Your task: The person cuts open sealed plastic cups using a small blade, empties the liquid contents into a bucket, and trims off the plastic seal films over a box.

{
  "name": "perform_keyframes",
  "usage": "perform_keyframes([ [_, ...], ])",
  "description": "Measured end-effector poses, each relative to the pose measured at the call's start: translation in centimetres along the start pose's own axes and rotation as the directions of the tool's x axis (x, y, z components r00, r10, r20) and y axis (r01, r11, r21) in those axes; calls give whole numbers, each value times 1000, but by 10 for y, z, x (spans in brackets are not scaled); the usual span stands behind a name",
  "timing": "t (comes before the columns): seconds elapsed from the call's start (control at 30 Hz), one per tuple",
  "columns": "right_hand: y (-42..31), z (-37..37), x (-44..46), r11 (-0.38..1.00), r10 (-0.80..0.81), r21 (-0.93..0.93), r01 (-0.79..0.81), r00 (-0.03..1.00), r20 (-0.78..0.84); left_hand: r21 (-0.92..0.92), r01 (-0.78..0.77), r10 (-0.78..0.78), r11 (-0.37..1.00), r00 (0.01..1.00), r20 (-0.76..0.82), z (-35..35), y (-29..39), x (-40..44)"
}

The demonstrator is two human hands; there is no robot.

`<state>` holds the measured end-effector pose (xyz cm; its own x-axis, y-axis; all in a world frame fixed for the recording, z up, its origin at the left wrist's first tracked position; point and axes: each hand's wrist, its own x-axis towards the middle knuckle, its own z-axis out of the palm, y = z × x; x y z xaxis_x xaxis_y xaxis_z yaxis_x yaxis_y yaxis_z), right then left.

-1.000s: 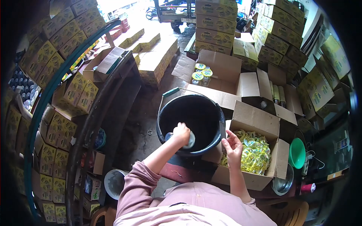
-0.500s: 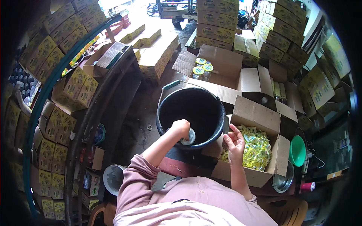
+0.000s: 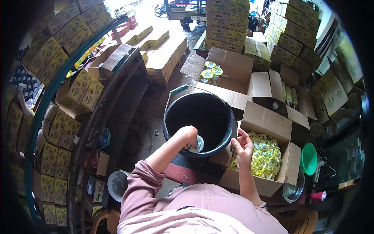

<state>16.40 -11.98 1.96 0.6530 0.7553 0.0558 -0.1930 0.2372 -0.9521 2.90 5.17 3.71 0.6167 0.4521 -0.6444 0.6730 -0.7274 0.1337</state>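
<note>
A large black bucket (image 3: 206, 113) with a green-gripped wire handle stands in front of me. My left hand (image 3: 189, 137) reaches into its near left part, fingers wrapped round a clear cup (image 3: 198, 144); its fingertips are partly hidden. To the right, my right hand (image 3: 243, 145) is raised beside the bucket's rim, thumb and fingers apart, holding nothing. Just beyond it, an open cardboard box (image 3: 267, 117) holds a heap of yellow and clear packets (image 3: 267, 156).
Behind the bucket, an open carton (image 3: 233, 68) holds several jars with yellow lids (image 3: 217, 71). At right are a green bowl (image 3: 308, 158) and a red spool (image 3: 318, 195). A pale bucket (image 3: 118, 185) stands at lower left. Stacked cartons (image 3: 226, 23) rise behind.
The left hand has shifted slightly right within the bucket, and more of the cup's round end shows. The right hand stays raised, its fingers still apart. The view has shifted slightly.
</note>
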Motion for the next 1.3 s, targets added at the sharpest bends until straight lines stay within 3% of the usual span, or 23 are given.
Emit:
perform_keyframes([
  [0.07, 0, 1, 0, 1000, 2, -5, -2, 1000, 4, -84, -9, 1, 996, 995, -100, 5, -5, 7],
  [0.17, 0, 3, -1, 1000, -2, 10, 2, 1000, -10, 72, -89, 94, 993, 994, -55, 8, -5, 7],
  [0.3, -6, 5, -1, 1000, 4, -12, -4, 1000, -20, 39, -43, 40, 998, 996, 85, -4, -2, 4],
  [0.4, -3, 1, 1, 1000, 4, -20, -5, 1000, -27, -202, -112, 106, 973, 993, -43, 6, -12, 17],
  [0.43, 1, -1, 4, 1000, -4, 2, 4, 1000, -17, -398, -133, 83, 908, 986, -142, 3, -10, 9],
  [0.47, 3, -1, 6, 1000, 1, -11, -1, 1000, -23, -370, -265, 116, 890, 918, -379, 11, -13, 17],
  [0.53, 5, -6, 14, 999, 29, -32, -29, 999, -14, -507, -464, 110, 726, 806, -581, 10, -8, 13],
  [0.6, 1, -4, 20, 998, 5, -67, -5, 1000, -7, -622, -600, 52, 503, 739, -672, 12, 0, 7],
  [0.63, 0, -4, 24, 992, -16, -124, 15, 1000, -3, -681, -627, 27, 379, 743, -669, 13, 3, 4],
  [0.73, -7, -1, 37, 970, -63, -233, 67, 998, 27, -618, -755, -1, 222, 633, -774, 22, 5, 8],
  [0.77, -9, -1, 41, 938, -116, -322, 125, 992, 49, -663, -747, 1, 49, 664, -747, 24, 10, 5],
  [0.83, -12, 2, 48, 889, -194, -410, 202, 979, 62, -550, -808, -15, 212, 560, -829, 17, 21, -16],
  [0.87, -19, 4, 52, 789, -311, -512, 339, 940, 142, -484, -824, -16, 294, 502, -865, 16, 24, -20],
  [0.9, -28, 7, 55, 660, -407, -591, 463, 882, 236, -522, -814, -67, 252, 524, -849, 19, 24, -14],
  [0.93, -35, 9, 56, 507, -481, -644, 573, 808, 339, -512, -804, -80, 302, 514, -854, 21, 23, -12],
  [0.97, -38, 14, 55, 505, -512, -604, 616, 778, 364, -499, -792, -92, 352, 502, -860, 23, 21, -12],
  [1.07, -50, 16, 58, 44, -581, -592, 805, 503, 640, -426, -767, -79, 479, 446, -892, 18, 19, -18],
  [1.1, -51, 18, 57, -39, -570, -575, 817, 454, 684, -391, -756, -71, 525, 419, -905, 19, 17, -19],
  [1.23, -54, 18, 60, -161, -520, -495, 854, 353, 778, -251, -741, -8, 623, 314, -949, 15, 15, -29],
  [1.3, -56, 20, 61, -174, -516, -462, 870, 319, 795, -298, -782, -45, 547, 328, -944, 17, 18, -31],
])
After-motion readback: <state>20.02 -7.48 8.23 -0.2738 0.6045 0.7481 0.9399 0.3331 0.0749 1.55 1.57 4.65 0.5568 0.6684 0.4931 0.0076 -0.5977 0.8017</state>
